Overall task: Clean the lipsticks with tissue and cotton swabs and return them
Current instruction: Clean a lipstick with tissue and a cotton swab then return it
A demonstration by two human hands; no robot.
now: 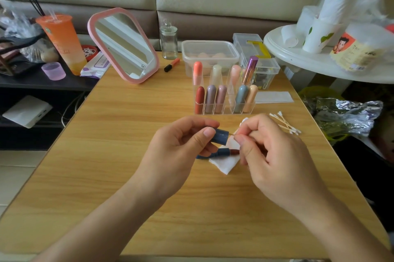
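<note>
My left hand (181, 144) grips a dark blue lipstick cap (219, 136), open end turned right. My right hand (268, 151) pinches a cotton swab (243, 122) whose lower tip goes into the cap's mouth. Below the cap, the open blue lipstick (223, 152) with its reddish bullet lies on a white tissue (223, 164) on the wooden table (128, 166). A clear acrylic organizer (223, 99) behind holds several capped lipsticks. Loose cotton swabs (285, 123) lie to the right.
A pink-framed mirror (123, 45) stands at the back left, with an orange-black pen (172, 65), a glass jar (168, 41) and clear plastic boxes (210, 54) behind the organizer. A folded tissue (274, 97) lies at right. An orange drink cup (64, 42) is far left.
</note>
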